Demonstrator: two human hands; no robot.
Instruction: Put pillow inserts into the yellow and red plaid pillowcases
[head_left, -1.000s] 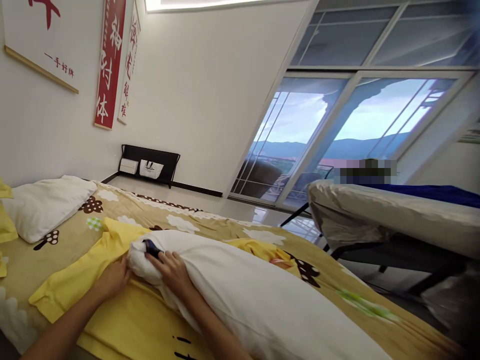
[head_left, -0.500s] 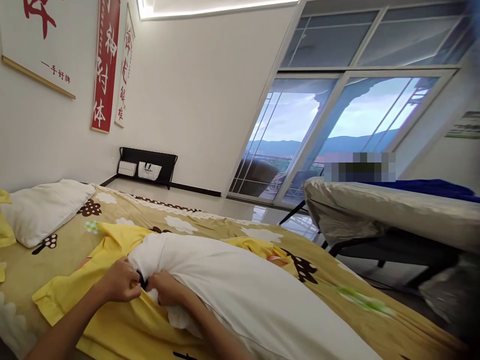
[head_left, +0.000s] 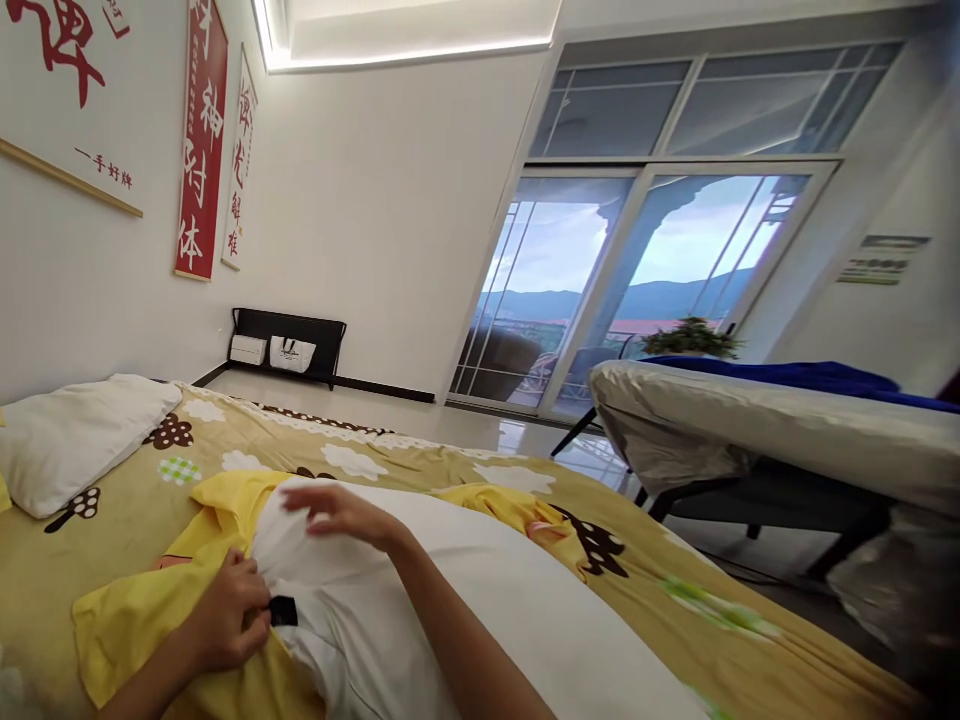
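A long white pillow lies across the bed in front of me, on top of a yellow pillowcase. My left hand is closed in a pinch on a small black tag at the pillow's near end, beside the yellow cloth. My right hand hovers just above the pillow's top with its fingers spread and nothing in them.
A second white pillow rests at the left on the patterned mustard bedspread. Another bed with a grey cover stands to the right, across a strip of glossy floor. Glass sliding doors are behind it.
My right hand has let go of the pillow's end and lifted over the top, fingers spread. My left hand has slid back along the pillow's end and now pinches the black tag.
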